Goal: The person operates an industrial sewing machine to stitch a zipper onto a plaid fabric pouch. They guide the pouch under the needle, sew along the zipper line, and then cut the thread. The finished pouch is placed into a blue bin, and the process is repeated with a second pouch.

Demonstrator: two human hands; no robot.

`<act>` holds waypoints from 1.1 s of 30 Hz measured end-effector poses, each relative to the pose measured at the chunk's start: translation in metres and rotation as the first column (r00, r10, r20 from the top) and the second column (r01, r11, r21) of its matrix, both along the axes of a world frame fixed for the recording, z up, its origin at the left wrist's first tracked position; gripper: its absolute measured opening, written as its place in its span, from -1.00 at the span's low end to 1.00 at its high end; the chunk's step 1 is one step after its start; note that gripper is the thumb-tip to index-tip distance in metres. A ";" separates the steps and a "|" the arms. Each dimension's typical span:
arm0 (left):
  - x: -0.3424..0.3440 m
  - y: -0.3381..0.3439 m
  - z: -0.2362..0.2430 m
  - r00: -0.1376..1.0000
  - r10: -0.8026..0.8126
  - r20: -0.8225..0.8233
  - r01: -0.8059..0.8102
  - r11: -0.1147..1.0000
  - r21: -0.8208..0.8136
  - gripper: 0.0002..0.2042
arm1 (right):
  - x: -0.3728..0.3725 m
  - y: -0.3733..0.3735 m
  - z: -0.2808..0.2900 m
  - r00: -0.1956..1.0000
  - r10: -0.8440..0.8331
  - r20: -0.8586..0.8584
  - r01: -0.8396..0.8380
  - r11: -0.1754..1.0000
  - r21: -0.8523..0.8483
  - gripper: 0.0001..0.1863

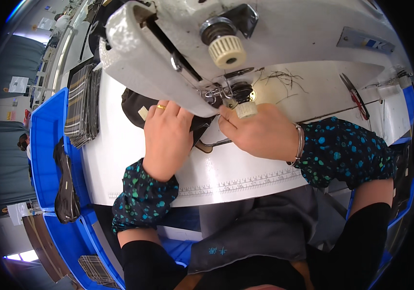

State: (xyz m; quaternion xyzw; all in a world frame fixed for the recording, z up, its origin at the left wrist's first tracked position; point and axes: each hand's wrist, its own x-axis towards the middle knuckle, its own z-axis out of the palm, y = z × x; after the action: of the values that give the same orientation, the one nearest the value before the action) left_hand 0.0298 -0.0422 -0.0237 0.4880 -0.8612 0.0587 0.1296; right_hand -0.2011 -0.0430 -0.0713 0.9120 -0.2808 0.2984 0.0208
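A dark brown fabric piece with a small pale label lies under the head of a white sewing machine. My left hand, with a ring on one finger, bends its fingers down over this fabric left of the needle. Close to the presser foot, my right hand has its thumb and forefinger drawn together at the fabric's edge; its other fingers are partly hidden by a cream knob. A brown-edged part of the fabric shows between my hands. The machine head covers some of the work.
Red-handled scissors and loose dark threads lie on the white table, right of the needle. A printed ruler runs along its front edge. At left stand a plaid fabric stack and blue bins, with a dark fabric piece draped over.
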 end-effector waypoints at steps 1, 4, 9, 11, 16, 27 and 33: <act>0.003 -0.005 -0.004 1.000 -0.011 -0.015 0.011 1.000 0.001 -0.53 | 0.001 -0.001 0.000 1.000 0.002 -0.001 -0.002 1.000 -0.006 -0.90; 0.005 -0.020 -0.010 0.980 -0.200 0.008 0.194 0.942 -0.272 -0.64 | 0.002 -0.001 0.000 1.000 0.010 -0.008 -0.010 1.000 -0.004 -0.90; 0.002 -0.021 -0.014 0.969 -0.248 -0.012 0.233 0.924 -0.303 -0.59 | 0.001 -0.002 0.001 0.999 0.031 -0.018 -0.031 0.999 -0.014 -0.89; -0.005 -0.010 -0.007 0.966 -0.256 -0.016 0.248 0.948 -0.201 -0.54 | 0.001 -0.001 -0.001 0.998 0.054 -0.015 -0.054 0.998 -0.006 -0.89; -0.003 -0.003 -0.002 0.976 -0.220 -0.010 0.220 0.972 0.081 -0.59 | 0.004 0.005 0.001 0.996 0.085 -0.002 -0.084 0.991 0.101 -0.86; -0.018 0.008 0.001 0.992 -0.120 -0.028 0.123 0.974 0.192 -0.51 | 0.002 0.004 0.011 0.987 0.133 -0.086 -0.123 0.985 0.119 -0.85; -0.024 0.011 0.001 0.996 -0.084 -0.005 0.083 0.976 0.201 -0.52 | 0.001 0.004 0.012 0.988 0.130 -0.085 -0.121 0.987 0.102 -0.86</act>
State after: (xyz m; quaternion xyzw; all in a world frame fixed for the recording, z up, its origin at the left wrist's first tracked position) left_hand 0.0061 -0.0315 -0.0225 0.4619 -0.8826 -0.0332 0.0804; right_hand -0.2004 -0.0388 -0.0592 0.9404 -0.2357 0.2432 -0.0294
